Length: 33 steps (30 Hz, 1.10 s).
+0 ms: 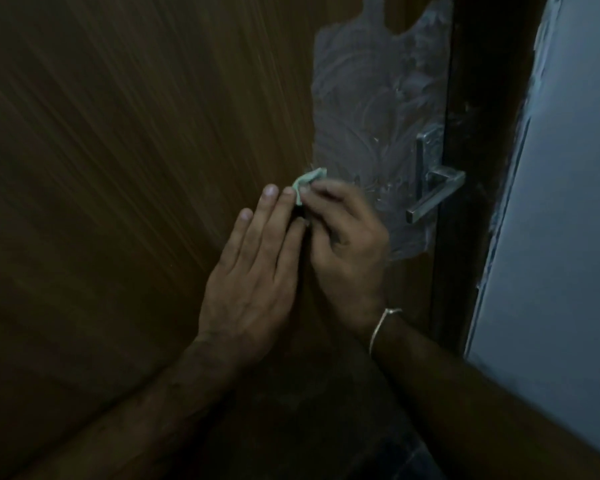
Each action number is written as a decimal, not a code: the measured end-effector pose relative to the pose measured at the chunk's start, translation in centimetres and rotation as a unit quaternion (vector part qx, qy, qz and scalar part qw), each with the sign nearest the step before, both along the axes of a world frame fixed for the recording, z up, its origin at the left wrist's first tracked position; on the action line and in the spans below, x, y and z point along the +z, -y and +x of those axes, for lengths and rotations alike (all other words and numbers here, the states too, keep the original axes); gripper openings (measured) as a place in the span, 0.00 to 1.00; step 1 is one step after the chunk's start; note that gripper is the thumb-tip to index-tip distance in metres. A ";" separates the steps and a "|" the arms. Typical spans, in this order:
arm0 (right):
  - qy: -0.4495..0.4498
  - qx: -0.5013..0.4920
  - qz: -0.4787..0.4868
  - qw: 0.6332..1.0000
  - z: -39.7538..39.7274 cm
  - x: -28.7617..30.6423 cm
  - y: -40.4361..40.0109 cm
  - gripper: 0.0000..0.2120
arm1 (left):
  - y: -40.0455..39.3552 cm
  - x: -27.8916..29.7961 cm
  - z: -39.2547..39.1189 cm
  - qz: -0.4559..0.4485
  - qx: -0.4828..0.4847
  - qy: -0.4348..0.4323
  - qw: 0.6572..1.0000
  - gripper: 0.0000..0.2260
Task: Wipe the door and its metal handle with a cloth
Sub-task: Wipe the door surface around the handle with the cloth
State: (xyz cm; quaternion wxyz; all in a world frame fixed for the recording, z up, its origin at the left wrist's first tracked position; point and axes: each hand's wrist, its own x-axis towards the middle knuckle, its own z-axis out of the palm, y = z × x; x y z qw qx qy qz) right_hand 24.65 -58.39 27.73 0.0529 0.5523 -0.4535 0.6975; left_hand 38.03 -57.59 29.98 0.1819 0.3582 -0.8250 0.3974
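A brown wooden door [125, 161] fills the left and middle of the head view. Its metal lever handle [433, 188] sits at the right edge, on a steel plate. A clear plastic bag [378, 109] hangs flat against the door, above and beside the handle. My right hand [347, 244] pinches a small crumpled pale green cloth [307, 183] with curled fingers, just left of the handle. My left hand [253, 275] lies beside it with straight fingers, its fingertips touching the cloth.
A dark door frame [471, 168] runs down right of the handle. Beyond it stands a pale grey-blue wall [568, 202]. A thin metal bangle [383, 327] circles my right wrist. The scene is dim.
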 end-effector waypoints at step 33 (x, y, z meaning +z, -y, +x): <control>-0.004 0.026 0.033 0.999 -3.7 13.3 -0.1 0.10 | -0.5 14.3 -2.7 0.009 0.102 0.141 0.985 0.42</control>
